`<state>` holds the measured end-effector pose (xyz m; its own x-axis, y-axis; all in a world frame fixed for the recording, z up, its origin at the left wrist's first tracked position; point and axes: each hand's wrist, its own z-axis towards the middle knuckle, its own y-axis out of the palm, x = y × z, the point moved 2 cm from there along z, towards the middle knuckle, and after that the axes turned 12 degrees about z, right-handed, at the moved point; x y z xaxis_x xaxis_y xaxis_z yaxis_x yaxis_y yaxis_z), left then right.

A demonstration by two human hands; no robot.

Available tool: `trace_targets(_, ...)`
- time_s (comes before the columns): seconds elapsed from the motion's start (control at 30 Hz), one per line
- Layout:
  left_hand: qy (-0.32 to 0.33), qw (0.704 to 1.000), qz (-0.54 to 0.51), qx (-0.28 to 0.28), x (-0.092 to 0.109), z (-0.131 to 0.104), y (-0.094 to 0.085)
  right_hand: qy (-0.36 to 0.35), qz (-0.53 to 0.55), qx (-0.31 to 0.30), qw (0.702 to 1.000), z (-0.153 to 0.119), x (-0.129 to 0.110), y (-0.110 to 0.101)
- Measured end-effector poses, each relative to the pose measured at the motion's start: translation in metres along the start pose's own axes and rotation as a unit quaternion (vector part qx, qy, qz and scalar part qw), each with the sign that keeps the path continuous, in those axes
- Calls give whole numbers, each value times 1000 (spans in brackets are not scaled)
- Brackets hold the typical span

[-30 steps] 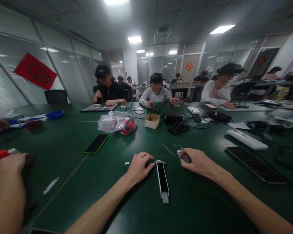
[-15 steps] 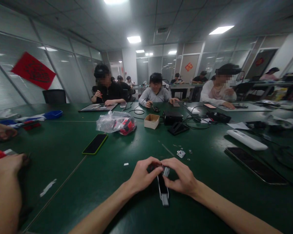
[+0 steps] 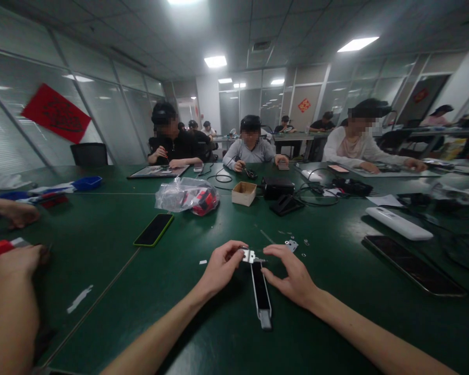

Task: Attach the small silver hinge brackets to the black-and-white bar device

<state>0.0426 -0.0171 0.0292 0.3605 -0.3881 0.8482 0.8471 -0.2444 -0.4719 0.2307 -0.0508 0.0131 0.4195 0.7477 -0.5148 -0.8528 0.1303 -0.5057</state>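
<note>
My left hand (image 3: 223, 265) pinches a small silver metal bracket (image 3: 248, 255) between thumb and fingertips. A thin shaft-like part juts from the bracket toward the right. Just right of it, my right hand (image 3: 294, 275) is open, thumb and fingers spread with nothing between them. Below the bracket, a long narrow piece (image 3: 261, 289) with a black middle, pale edges and a grey block at its near end lies on the green table (image 3: 172, 323). Its far end passes close under the bracket; whether the two touch I cannot tell.
A metal plate (image 3: 292, 245) and several small rings lie beyond my right hand. A green-edged phone (image 3: 153, 229), a bagged red item (image 3: 204, 201), a small box (image 3: 244, 194) and a dark phone (image 3: 412, 264) lie around. Another person's hand (image 3: 13, 263) works at left.
My right hand has let go and moved slightly right, its fingers opening. The bracket in my left hand has come into view, raised and turned above the narrow piece.
</note>
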Motion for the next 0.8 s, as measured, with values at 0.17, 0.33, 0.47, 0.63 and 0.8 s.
trace_targets(0.17,4,995,99,6,-13,8,-19,114,-24,-8,993,2,7,-7)
trace_targets(0.33,-16,979,194,-64,-20,9,-23,170,-41,-52,983,3,10,-4)
trace_targets(0.47,-25,971,228,-71,-26,6,-16,194,-51,-81,976,0,14,0)
trace_targets(0.63,-6,961,273,-45,-30,3,-10,202,-54,-91,974,-1,15,1)
trace_targets(0.8,17,949,314,-22,-25,3,-8,199,-49,-97,974,-1,16,1)
